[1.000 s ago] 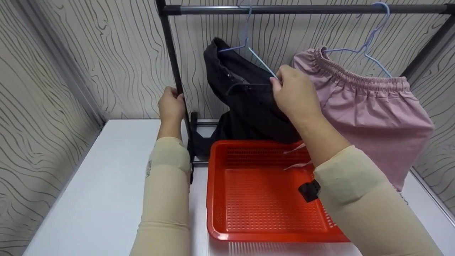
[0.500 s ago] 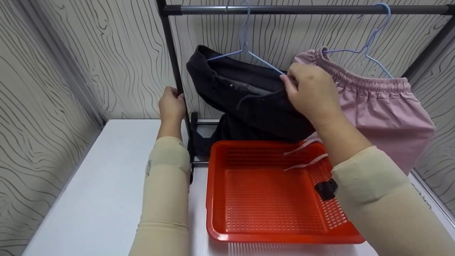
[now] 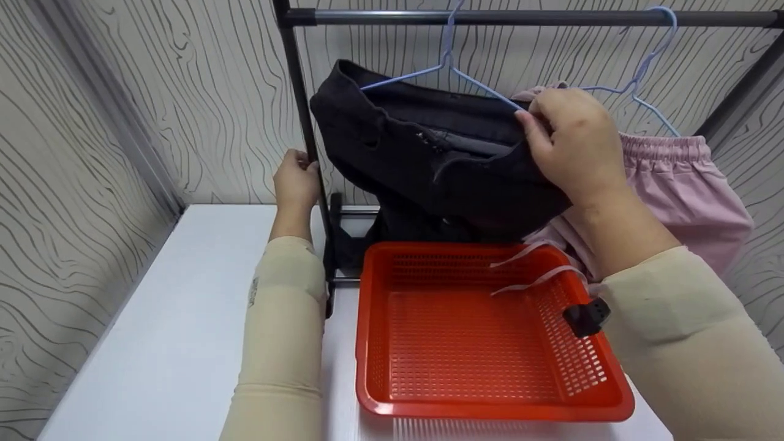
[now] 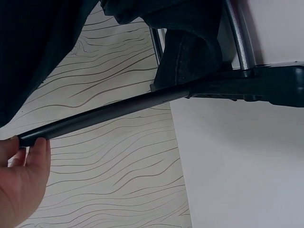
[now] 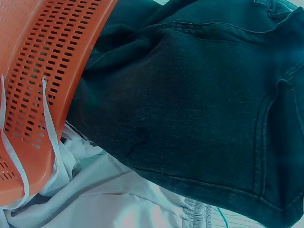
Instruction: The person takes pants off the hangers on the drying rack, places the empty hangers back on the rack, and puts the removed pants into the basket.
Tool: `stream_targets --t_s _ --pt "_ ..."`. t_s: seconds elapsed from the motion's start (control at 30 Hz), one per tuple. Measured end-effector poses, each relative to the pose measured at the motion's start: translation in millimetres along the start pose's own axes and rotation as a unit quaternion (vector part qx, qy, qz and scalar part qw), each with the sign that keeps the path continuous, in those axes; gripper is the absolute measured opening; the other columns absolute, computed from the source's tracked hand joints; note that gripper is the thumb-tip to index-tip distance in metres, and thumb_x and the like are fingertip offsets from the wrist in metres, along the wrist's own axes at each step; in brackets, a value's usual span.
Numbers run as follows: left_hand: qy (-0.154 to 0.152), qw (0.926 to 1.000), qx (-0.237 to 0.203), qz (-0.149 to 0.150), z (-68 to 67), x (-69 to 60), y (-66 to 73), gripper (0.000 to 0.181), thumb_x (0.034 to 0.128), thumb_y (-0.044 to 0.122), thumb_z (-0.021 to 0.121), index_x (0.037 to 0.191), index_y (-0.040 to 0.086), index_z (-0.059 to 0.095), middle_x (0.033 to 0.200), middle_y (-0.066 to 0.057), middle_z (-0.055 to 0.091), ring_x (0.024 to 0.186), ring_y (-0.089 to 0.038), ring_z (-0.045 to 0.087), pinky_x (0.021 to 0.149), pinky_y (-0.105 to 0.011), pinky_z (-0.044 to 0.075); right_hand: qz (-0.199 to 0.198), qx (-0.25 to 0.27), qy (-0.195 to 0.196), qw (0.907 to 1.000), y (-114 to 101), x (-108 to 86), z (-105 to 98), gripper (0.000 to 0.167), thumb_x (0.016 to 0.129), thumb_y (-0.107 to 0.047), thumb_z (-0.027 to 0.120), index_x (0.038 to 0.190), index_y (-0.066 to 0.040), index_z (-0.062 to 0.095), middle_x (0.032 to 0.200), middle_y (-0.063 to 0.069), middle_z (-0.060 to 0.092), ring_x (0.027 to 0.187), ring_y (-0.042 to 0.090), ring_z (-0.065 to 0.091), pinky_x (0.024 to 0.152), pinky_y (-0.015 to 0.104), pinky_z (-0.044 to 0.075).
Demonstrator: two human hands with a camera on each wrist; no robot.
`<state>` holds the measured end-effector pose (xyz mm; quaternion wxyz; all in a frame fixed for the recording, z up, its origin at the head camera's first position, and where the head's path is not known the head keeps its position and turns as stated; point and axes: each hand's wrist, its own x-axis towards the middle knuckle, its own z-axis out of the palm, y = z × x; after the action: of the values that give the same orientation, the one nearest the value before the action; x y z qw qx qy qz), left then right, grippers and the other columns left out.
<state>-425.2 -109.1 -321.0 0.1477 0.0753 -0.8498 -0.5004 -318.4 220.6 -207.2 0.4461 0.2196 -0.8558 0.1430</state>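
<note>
My right hand (image 3: 579,144) pinches the waistband of dark trousers (image 3: 392,147) together with the right end of a light blue wire hanger (image 3: 413,75). The trousers' waist gapes around the hanger, its fly undone; the legs drop behind the basket. The hanger's hook rises past the top of the head view at the rail. My left hand (image 3: 296,180) grips the black upright post (image 4: 109,111) of the clothes rack with thumb and fingers. In the right wrist view the dark trousers' cloth (image 5: 199,104) fills the middle, and my fingers are out of sight.
Pink elastic-waist shorts (image 3: 680,184) hang on another blue hanger (image 3: 637,79) from the rail (image 3: 551,17), partly behind my right arm. A red perforated basket (image 3: 471,410) stands on the white table (image 3: 141,331), with the pink drawstrings (image 3: 533,282) trailing over it. A patterned wall is behind.
My right hand has moved right, spreading the trousers' waistband wider along the hanger. The hanger rose slightly and shifted right at the end. My left hand has stayed on the post.
</note>
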Motion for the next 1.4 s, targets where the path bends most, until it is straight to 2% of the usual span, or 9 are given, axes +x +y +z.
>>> stream_targets --t_s 0.37,0.57,0.7,0.83,0.9,0.97,1.07,1.23,1.4 --pt "-0.015 0.9997 -0.017 -0.001 -0.6 1.1 -3.0 0.023 0.0948 0.015 0.047 0.116 0.005 0.049 0.115 -0.011 0.058 0.105 -0.023 0.054 0.089 -0.032 0.043 0.009 0.001 -0.007 0.9999 5.8 1.5 -7.0 0.026 0.092 -0.021 0.053 0.08 0.002 0.055 0.074 0.017 0.053 0.075 0.034 0.047 0.07 0.045 0.035" --pt "-0.029 0.9994 -0.021 0.004 -1.1 -1.2 -3.7 0.03 0.094 0.015 0.049 0.122 0.006 0.047 0.122 -0.011 0.054 0.111 -0.023 0.052 0.091 -0.032 0.042 0.019 -0.003 0.018 0.9997 8.4 4.4 -11.7 0.026 0.091 -0.021 0.054 0.08 0.002 0.057 0.076 0.017 0.055 0.076 0.034 0.049 0.072 0.045 0.036" --pt "0.005 0.9988 -0.041 0.028 -6.3 -2.0 -3.2 0.036 0.09 0.015 0.056 0.124 0.004 0.047 0.124 -0.015 0.05 0.114 -0.025 0.05 0.094 -0.032 0.041 0.011 0.005 0.031 0.9995 11.5 6.4 -14.9 0.027 0.091 -0.022 0.054 0.079 0.003 0.056 0.074 0.017 0.054 0.075 0.033 0.047 0.07 0.044 0.035" --pt "0.061 0.9952 -0.041 0.064 -12.6 -4.8 -3.5 0.026 0.0854 0.017 0.06 0.106 0.003 0.056 0.104 -0.012 0.057 0.097 -0.023 0.055 0.084 -0.031 0.043 0.019 0.018 0.041 0.9988 13.4 7.3 -17.0 0.026 0.09 -0.021 0.057 0.078 0.003 0.057 0.074 0.018 0.054 0.074 0.034 0.047 0.07 0.045 0.034" --pt "0.056 0.9956 -0.031 0.068 -14.0 -7.9 -4.5 0.021 0.0846 0.018 0.059 0.099 0.003 0.057 0.094 -0.01 0.059 0.089 -0.022 0.054 0.08 -0.031 0.043 0.026 0.023 0.044 0.9984 14.1 7.9 -17.8 0.026 0.089 -0.021 0.057 0.078 0.003 0.057 0.074 0.018 0.054 0.075 0.034 0.047 0.071 0.045 0.034" --pt "0.012 0.9979 -0.018 0.061 -13.7 -12.0 -5.9 0.024 0.0843 0.021 0.058 0.102 0.005 0.058 0.096 -0.008 0.059 0.091 -0.021 0.054 0.081 -0.031 0.043 0.022 0.026 0.046 0.9984 15.2 8.9 -18.6 0.027 0.089 -0.02 0.057 0.077 0.003 0.057 0.074 0.019 0.054 0.075 0.035 0.048 0.071 0.044 0.034" --pt "-0.095 0.9944 0.01 0.046 -8.5 -18.3 -8.2 0.042 0.084 0.027 0.058 0.121 0.007 0.053 0.115 -0.01 0.056 0.107 -0.023 0.051 0.09 -0.035 0.042 0.022 0.027 0.049 0.9982 15.6 10.4 -19.4 0.027 0.089 -0.02 0.057 0.078 0.004 0.057 0.074 0.019 0.054 0.075 0.034 0.048 0.07 0.044 0.034" --pt "-0.256 0.9617 0.097 0.003 10.3 -32.5 -1.7 0.089 0.0785 0.051 0.062 0.144 0.006 0.022 0.144 -0.014 0.032 0.131 -0.029 0.031 0.105 -0.041 0.028 0.03 0.028 0.052 0.9978 14.4 12.3 -20.2 0.028 0.09 -0.022 0.057 0.079 0.004 0.058 0.075 0.019 0.054 0.075 0.034 0.047 0.07 0.043 0.033" --pt "-0.33 0.9301 0.162 -0.001 41.4 -48.0 10.7 0.109 0.0707 0.058 0.068 0.146 0.004 0.01 0.147 -0.016 0.025 0.132 -0.029 0.028 0.108 -0.039 0.022 0.006 0.027 0.061 0.9977 14.7 16.1 -22.7 0.03 0.09 -0.021 0.055 0.078 0.006 0.056 0.073 0.02 0.052 0.072 0.033 0.046 0.067 0.041 0.032"
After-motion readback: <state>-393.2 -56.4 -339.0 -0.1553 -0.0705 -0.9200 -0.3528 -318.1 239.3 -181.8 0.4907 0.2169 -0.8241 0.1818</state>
